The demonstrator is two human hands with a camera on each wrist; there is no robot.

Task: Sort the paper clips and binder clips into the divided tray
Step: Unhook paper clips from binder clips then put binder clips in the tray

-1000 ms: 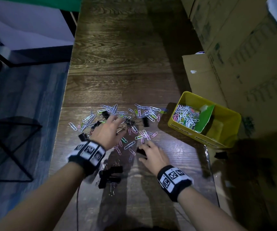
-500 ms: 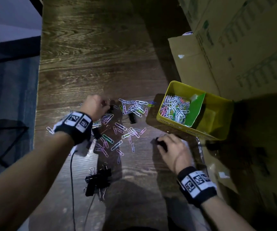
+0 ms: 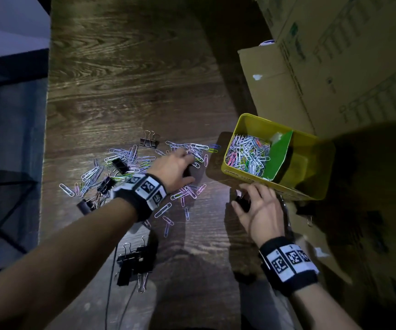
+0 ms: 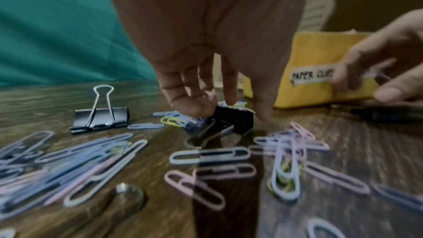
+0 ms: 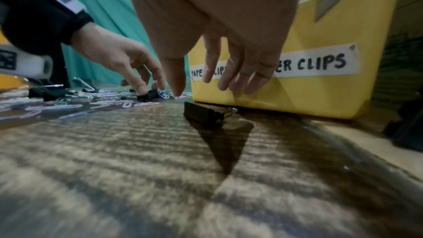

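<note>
- Yellow plastic divided tray sat at the right of the head view, a green card divider splitting it: the left compartment held a heap of pastel paper clips, while nothing could be made out in the dim right one.
- Labels on its front wall read "PAPER CLIPS" and "…ER CLIPS" in the right wrist view, which I take as the reason each kind had its own side.
- Loose pastel paper clips and black metal binder clips lay scattered mid-frame on the dark wooden table; more binder clips were bunched lower centre.
- Left hand reached into the scatter, thumb and fingers curled onto a black binder clip, apparently pinching it for lifting.
- Right hand hovered just before the tray, fingers relaxed and slightly apart, above another black binder clip lying on the table; it held nothing.
- Most binder clips looked unsorted.
</note>
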